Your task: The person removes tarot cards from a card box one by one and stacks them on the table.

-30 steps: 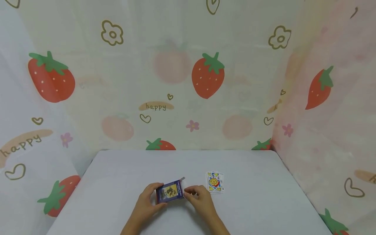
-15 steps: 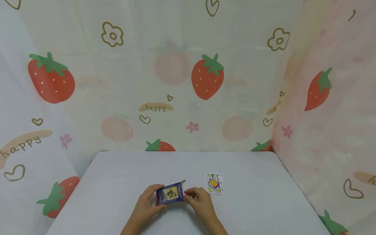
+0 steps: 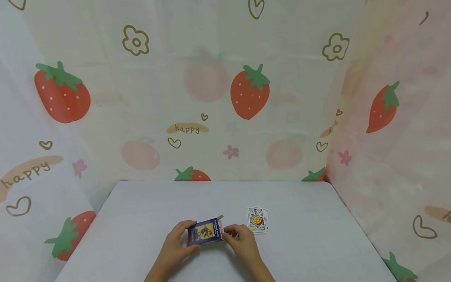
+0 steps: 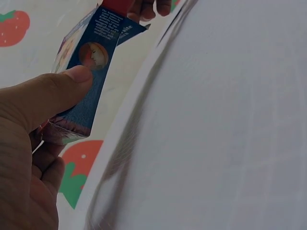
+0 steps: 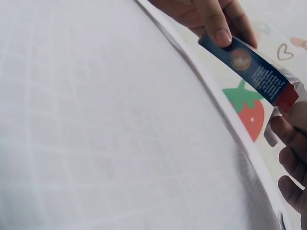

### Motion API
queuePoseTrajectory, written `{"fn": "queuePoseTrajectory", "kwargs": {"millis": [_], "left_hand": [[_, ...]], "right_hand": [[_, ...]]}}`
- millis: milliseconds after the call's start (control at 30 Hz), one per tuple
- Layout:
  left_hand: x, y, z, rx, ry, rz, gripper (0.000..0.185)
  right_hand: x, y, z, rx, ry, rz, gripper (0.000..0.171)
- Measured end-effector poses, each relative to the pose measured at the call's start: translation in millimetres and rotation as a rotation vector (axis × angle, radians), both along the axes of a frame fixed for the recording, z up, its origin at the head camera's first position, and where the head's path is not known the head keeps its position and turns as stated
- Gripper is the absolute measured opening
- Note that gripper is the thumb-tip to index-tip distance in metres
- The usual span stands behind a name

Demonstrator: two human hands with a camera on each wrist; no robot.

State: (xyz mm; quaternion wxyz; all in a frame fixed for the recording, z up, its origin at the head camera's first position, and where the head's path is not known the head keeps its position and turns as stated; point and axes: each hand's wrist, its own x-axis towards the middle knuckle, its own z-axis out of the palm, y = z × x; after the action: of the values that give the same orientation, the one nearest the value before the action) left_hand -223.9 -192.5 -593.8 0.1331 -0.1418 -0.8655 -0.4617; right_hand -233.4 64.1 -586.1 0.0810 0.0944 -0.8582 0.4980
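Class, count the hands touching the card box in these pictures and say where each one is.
2. The left hand grips the box at its left end; the right hand is at its open right end.

- The card box (image 3: 204, 232) shows its print too small to read from the head view; its near end lies behind the left hand (image 3: 175, 244).
- The box's open end sits behind the fingertips of the right hand (image 3: 240, 239), so what they touch cannot be told.
- The right wrist view cuts that hand at the frame edge.
- The faces of the spread cards (image 3: 258, 219) overlap; only the top one shows, its figures unclear.
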Motion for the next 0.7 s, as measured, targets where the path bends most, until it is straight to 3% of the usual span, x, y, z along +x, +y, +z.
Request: {"fn": "queuePoseTrajectory", "kwargs": {"millis": [233, 500, 700], "left_hand": [[0.1, -0.2, 0.0, -0.008, 0.000, 0.006, 0.077], [-1.2, -1.2, -3.1, -0.036, 0.080, 0.024, 0.079], [-0.5, -1.4, -1.4, -0.035, 0.062, 0.027, 0.079]], "right_hand": [[0.7, 2.5, 1.9, -0.002, 0.011, -0.013, 0.012], [0.1, 4.6, 2.5, -0.079, 0.007, -0.018, 0.009], [1.0, 6.7, 5.9, -0.105, 0.019, -0.027, 0.010]]}}
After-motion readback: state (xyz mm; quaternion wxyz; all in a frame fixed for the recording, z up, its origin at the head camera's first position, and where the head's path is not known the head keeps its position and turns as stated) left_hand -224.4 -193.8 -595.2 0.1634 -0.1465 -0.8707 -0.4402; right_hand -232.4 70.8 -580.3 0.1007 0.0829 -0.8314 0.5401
